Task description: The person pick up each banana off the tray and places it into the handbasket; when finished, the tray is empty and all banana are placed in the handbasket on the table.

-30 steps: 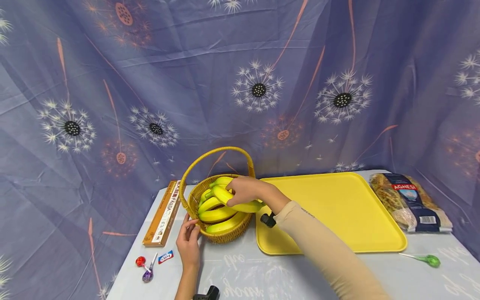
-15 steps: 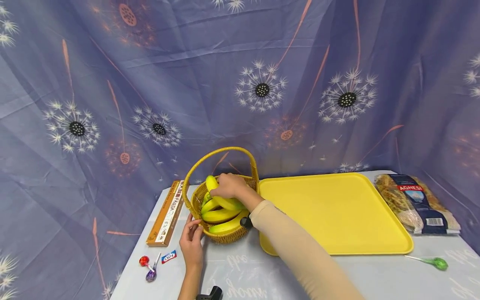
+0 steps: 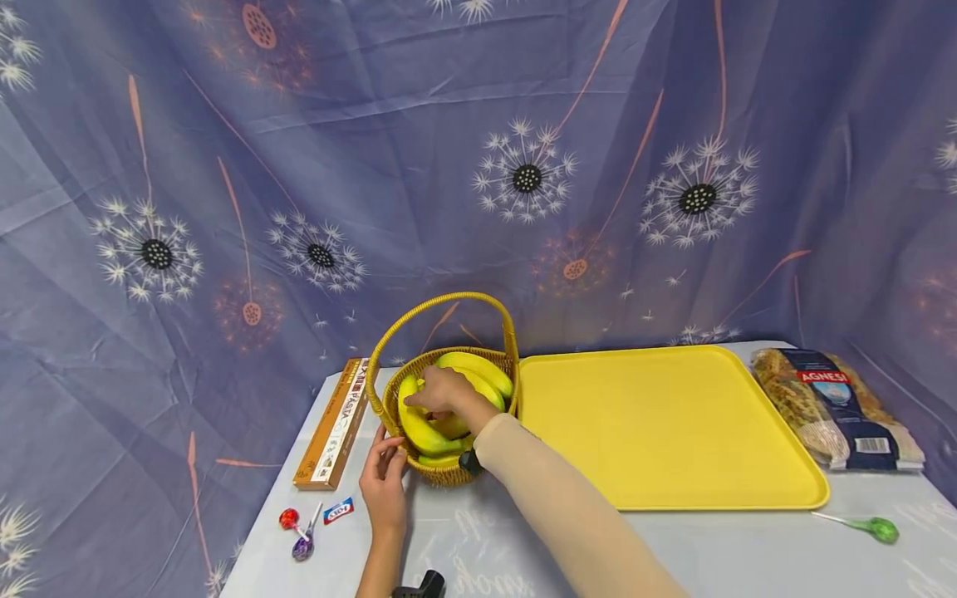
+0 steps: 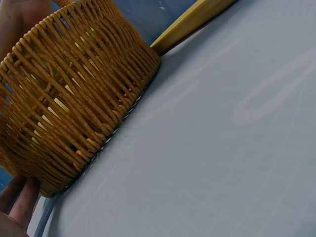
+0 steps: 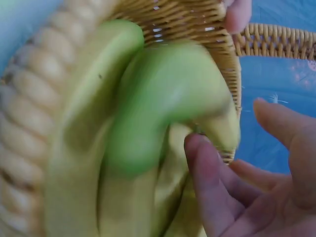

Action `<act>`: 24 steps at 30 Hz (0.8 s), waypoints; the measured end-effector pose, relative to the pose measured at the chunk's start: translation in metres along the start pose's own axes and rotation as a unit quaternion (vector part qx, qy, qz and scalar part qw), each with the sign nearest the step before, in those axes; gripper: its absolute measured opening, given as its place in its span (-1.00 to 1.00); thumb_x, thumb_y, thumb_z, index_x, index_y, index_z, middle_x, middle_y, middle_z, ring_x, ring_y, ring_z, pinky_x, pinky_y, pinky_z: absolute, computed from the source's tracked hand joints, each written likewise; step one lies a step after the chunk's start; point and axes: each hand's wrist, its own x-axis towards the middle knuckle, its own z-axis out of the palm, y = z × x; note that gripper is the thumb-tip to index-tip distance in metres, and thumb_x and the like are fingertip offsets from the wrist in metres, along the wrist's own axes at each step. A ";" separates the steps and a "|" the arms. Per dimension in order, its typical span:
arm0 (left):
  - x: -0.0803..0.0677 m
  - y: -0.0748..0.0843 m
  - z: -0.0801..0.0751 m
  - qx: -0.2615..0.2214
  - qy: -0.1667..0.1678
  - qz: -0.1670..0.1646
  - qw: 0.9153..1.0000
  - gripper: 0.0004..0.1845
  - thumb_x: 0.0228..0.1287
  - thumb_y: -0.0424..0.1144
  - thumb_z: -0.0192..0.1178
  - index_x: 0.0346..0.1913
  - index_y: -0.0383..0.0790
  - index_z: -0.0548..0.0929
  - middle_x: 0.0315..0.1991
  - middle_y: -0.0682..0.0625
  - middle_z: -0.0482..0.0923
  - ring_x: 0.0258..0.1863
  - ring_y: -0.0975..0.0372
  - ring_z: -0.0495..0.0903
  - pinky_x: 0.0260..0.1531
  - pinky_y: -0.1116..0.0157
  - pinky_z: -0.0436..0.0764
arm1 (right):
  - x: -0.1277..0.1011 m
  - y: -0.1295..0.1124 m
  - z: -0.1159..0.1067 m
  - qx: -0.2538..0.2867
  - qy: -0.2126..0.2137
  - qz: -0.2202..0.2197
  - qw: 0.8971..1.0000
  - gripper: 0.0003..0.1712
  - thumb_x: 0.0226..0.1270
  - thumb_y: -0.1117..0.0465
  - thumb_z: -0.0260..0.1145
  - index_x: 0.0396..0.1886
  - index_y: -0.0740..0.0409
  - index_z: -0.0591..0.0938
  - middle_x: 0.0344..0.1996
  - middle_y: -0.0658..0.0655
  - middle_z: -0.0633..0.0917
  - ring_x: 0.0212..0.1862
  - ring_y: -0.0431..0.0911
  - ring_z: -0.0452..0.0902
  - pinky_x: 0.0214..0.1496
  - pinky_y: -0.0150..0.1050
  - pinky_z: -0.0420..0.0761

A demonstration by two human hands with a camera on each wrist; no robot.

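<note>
Right hand [image 3: 446,397], fingers loosely spread, rests on the bananas [image 3: 422,428]; seemingly stiff, light, smooth. Grip the stem end. Left hand [image 3: 385,486] braces the basket [image 3: 441,473] at 7 o'clock.

— Covered in pale blue cloth, the table [image 3: 673,556]?
— Yes. Wicker basket [image 3: 441,470] near the back left, yellow tray [image 3: 673,432] touching it on the right.
— Elsewhere?
— Pasta box [image 3: 332,425] left of the basket, lollipops [image 3: 293,531] and small packet [image 3: 339,512] in front; pasta bag [image 3: 833,409] and green lollipop [image 3: 867,526] far right.
</note>
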 end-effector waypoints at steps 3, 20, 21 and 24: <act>0.000 -0.001 -0.001 0.001 0.001 -0.004 1.000 -0.82 0.35 -0.49 0.06 -0.09 -0.55 0.56 0.32 -0.23 0.32 0.18 -0.02 0.46 -0.07 0.45 0.56 | 0.000 0.001 0.005 0.020 -0.026 -0.001 0.999 -0.28 0.24 -0.09 0.36 0.31 0.17 0.44 -0.13 0.10 0.65 -0.55 -0.08 0.63 -0.54 -0.26 0.61; 0.004 -0.012 -0.007 -0.008 0.009 -0.020 1.000 -0.81 0.34 -0.48 0.07 -0.07 -0.55 0.58 0.32 -0.19 0.33 0.10 0.16 0.52 -0.13 0.42 0.59 | -0.013 0.005 0.003 -0.025 -0.086 -0.068 0.994 -0.40 0.32 0.06 0.29 0.31 0.13 0.45 -0.31 0.03 0.63 -0.36 -0.04 0.60 -0.38 -0.20 0.59; 0.003 -0.012 -0.007 -0.004 0.012 -0.023 1.000 -0.80 0.34 -0.48 0.08 -0.06 -0.54 0.58 0.31 -0.20 0.34 0.08 0.19 0.54 -0.16 0.43 0.60 | -0.016 0.006 0.002 -0.044 -0.077 -0.072 0.993 -0.41 0.32 0.02 0.28 0.30 0.11 0.46 -0.24 0.02 0.65 -0.31 -0.04 0.60 -0.34 -0.19 0.59; 0.001 -0.009 -0.008 0.032 0.029 -0.028 0.999 -0.81 0.33 -0.46 0.10 -0.07 -0.46 0.63 0.23 -0.13 0.44 -0.02 0.25 0.56 -0.28 0.44 0.62 | -0.026 0.008 -0.004 -0.095 -0.049 -0.078 0.991 -0.42 0.33 -0.09 0.24 0.29 0.02 0.49 0.02 0.01 0.63 -0.08 -0.04 0.58 -0.14 -0.15 0.56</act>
